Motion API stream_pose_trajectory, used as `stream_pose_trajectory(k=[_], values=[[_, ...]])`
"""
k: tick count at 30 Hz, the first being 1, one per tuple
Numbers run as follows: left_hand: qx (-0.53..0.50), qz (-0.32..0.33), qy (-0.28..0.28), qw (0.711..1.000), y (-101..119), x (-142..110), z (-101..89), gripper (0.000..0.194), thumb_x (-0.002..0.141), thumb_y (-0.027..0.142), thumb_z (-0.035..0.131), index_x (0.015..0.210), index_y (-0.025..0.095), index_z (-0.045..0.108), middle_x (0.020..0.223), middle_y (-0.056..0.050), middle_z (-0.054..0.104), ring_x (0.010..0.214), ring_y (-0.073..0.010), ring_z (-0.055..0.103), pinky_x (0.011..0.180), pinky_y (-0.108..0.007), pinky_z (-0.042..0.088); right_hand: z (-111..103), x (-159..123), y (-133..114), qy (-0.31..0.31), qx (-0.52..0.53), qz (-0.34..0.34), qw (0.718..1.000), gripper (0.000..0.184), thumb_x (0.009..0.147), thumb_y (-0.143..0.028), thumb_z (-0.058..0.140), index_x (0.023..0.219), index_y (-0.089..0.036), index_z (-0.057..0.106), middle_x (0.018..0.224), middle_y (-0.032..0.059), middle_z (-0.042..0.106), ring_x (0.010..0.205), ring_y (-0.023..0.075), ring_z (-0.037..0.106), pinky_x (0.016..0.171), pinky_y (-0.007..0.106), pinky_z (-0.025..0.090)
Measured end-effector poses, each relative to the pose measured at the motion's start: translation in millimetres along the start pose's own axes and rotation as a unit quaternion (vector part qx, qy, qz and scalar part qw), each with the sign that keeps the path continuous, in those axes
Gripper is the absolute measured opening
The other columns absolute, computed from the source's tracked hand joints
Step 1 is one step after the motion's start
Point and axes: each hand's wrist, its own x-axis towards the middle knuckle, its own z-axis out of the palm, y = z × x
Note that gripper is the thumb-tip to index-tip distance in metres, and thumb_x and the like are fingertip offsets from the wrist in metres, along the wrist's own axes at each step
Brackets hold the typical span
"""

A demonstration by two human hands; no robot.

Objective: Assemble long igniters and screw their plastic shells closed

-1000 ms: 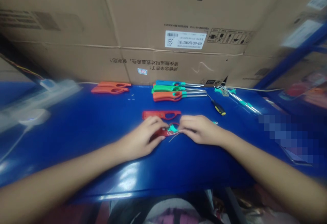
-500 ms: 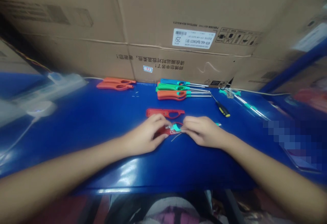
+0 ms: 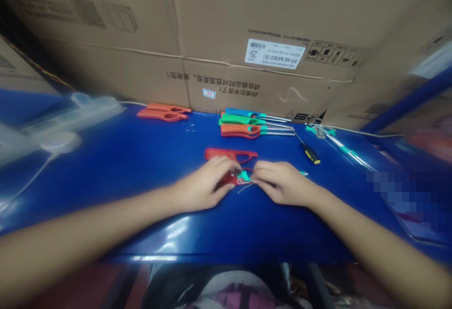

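Note:
My left hand (image 3: 205,186) and my right hand (image 3: 282,182) meet at the middle of the blue table (image 3: 123,172), fingers pinched together over a red lighter shell half (image 3: 229,181) with a teal trigger piece (image 3: 244,175) and thin wires in it. The left hand presses on the red shell. Fingertips of the right hand pinch the teal piece, and a metal tube tip (image 3: 303,173) sticks out beyond that hand. A second red shell half (image 3: 231,154) lies just behind the hands.
Three whole long lighters (image 3: 247,123), blue, green and orange, lie in a row at the back. Two orange shell halves (image 3: 164,112) lie back left. A black-and-yellow screwdriver (image 3: 310,151) and teal-and-metal inner parts (image 3: 335,142) lie to the right. A large cardboard box (image 3: 226,41) stands behind.
Both hands stay together on the red shell; only the fingers shift slightly. The view has drifted a little, so everything sits slightly further right and lower.

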Motion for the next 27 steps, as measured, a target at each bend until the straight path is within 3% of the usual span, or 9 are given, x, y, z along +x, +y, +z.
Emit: stream_pose_trajectory(k=[5, 20, 27], values=[[0.055, 0.043, -0.022, 0.997, 1.2, 0.3, -1.3, 0.041, 0.101, 0.019, 0.049, 0.142, 0.019, 0.053, 0.118, -0.013, 0.058, 0.111, -0.0249, 0.055, 0.101, -0.042, 0.049, -0.6, 0.2, -0.8, 0.0, -0.024, -0.006, 1.0, 0.02, 0.101, -0.021, 0.046, 0.094, -0.02, 0.065, 0.087, 0.0043, 0.065, 0.072, 0.0148, 0.058, 0.062, 0.026, 0.04], [0.147, 0.057, -0.056, 0.986, 4.7, 2.1, -5.7, 0.041, 0.104, 0.024, 0.043, 0.142, 0.019, 0.057, 0.12, -0.014, 0.057, 0.106, -0.025, 0.055, 0.094, -0.042, 0.051, -2.8, -1.6, 1.6, -0.01, -0.034, -0.002, 0.999, 0.024, 0.103, -0.025, 0.046, 0.097, -0.018, 0.067, 0.093, 0.0054, 0.065, 0.076, 0.0155, 0.061, 0.067, 0.027, 0.044], [0.16, 0.058, -0.057, 0.984, 5.3, 1.4, -5.1, 0.041, 0.104, 0.023, 0.042, 0.143, 0.02, 0.055, 0.12, -0.014, 0.057, 0.107, -0.0263, 0.055, 0.093, -0.043, 0.051, -7.8, -3.7, -0.2, 0.037, -0.029, -0.017, 0.999, 0.02, 0.101, -0.022, 0.048, 0.097, -0.018, 0.068, 0.094, 0.0059, 0.067, 0.079, 0.0149, 0.063, 0.067, 0.026, 0.045]])
